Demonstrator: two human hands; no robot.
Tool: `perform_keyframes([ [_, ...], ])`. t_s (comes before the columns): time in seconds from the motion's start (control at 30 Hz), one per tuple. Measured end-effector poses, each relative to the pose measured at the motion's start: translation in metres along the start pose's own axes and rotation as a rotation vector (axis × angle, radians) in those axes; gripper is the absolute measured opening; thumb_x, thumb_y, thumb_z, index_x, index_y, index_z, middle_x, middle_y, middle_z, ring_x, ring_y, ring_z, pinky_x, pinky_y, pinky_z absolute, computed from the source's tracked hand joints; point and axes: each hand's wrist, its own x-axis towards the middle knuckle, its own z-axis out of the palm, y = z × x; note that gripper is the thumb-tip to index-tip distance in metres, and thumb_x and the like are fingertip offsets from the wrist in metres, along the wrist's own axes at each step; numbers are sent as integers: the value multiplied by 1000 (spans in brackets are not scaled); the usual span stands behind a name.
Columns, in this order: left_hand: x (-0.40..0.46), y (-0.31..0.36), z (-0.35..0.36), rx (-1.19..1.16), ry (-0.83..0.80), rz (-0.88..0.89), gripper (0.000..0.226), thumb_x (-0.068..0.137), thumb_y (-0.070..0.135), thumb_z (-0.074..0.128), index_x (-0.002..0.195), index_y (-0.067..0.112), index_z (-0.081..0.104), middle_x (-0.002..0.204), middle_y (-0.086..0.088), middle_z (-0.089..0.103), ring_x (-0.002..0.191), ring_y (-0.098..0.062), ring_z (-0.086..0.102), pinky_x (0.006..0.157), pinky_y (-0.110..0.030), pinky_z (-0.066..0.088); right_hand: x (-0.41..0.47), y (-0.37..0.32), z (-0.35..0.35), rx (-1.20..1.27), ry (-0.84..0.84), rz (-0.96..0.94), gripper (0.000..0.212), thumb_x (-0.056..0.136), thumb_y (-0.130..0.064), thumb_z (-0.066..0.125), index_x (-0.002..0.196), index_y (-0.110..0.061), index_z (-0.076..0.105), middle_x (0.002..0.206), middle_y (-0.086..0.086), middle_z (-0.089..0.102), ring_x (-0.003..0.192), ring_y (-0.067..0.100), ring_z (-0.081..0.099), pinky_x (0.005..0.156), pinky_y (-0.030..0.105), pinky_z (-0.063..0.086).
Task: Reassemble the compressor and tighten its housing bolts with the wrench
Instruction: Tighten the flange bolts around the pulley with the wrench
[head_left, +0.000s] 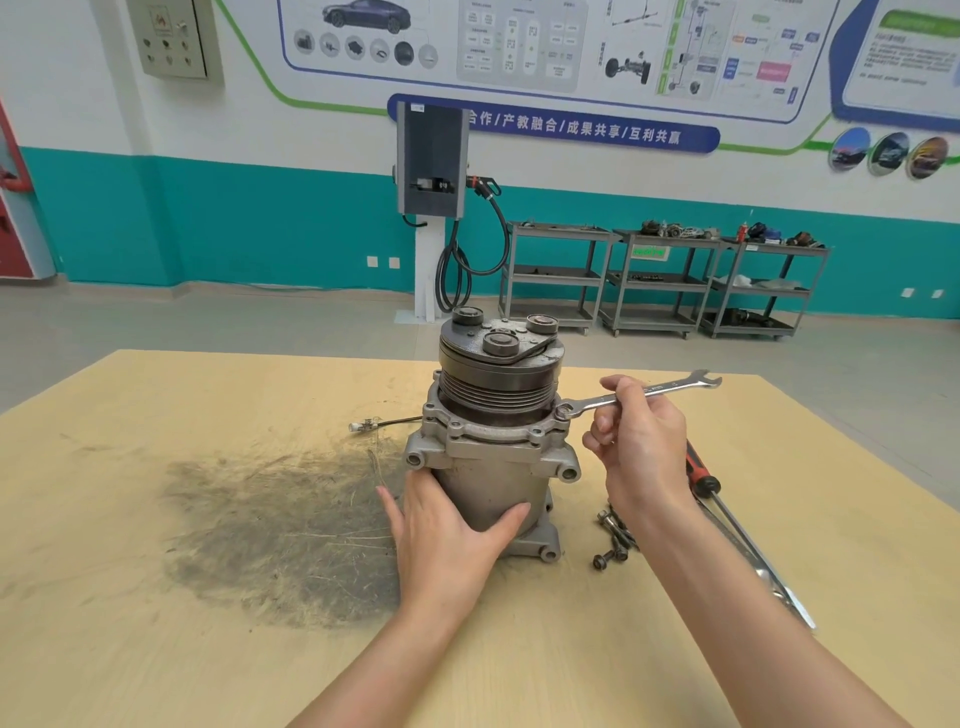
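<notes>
A grey metal compressor (491, 447) stands upright on the wooden table (156, 597), its dark pulley and clutch plate on top. My left hand (447, 530) wraps around the lower front of its cylindrical body. My right hand (641, 441) grips the shank of a silver open-end wrench (670, 387). The wrench's near jaw sits on a housing bolt (562, 413) at the right side of the flange. Several loose bolts (613, 540) lie on the table just right of the compressor's base.
A red-handled screwdriver (698, 467) and a long metal tool (769, 571) lie to the right, partly under my right forearm. A thin cable with a connector (371, 425) lies left of the compressor. A dark grease stain (280, 530) covers the table's middle left. Shelving carts stand far behind.
</notes>
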Motion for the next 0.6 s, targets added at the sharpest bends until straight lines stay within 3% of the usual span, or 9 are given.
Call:
perform_keyframes([
  [0.17,0,0,0,-3,9,5,93,64,59,80,128,3,43,113,8,39,130,-12,20,124,-40,-9,-4,2,-6,3,-97,-55,21,104,-19,43,89,-11,55,48,-2,52,47,9,48,51,26,44],
  [0.3,0,0,0,-5,9,7,93,64,58,80,128,3,42,113,8,39,130,-11,23,124,-40,-9,-11,12,-13,60,-121,-124,23,100,-31,47,90,-11,54,55,0,56,53,12,51,58,27,47],
  [0.4,0,0,1,-1,5,12,93,64,60,78,129,3,42,113,8,39,129,-9,23,123,-39,-11,-20,20,-16,-3,-100,-334,21,93,-34,51,88,-14,53,58,-2,58,56,12,54,60,23,48],
  [0.5,0,0,1,0,3,7,91,64,59,79,126,3,43,112,7,40,127,-10,24,123,-38,-11,-26,27,-20,-159,-128,-594,17,98,-17,56,82,-23,53,62,-5,60,60,10,58,63,18,47],
  [0.6,0,0,1,-5,9,8,91,64,58,79,126,3,43,112,7,40,127,-8,23,123,-38,-11,-30,28,-19,-200,-144,-684,18,96,-19,54,82,-31,54,68,-4,61,64,7,59,66,17,48],
])
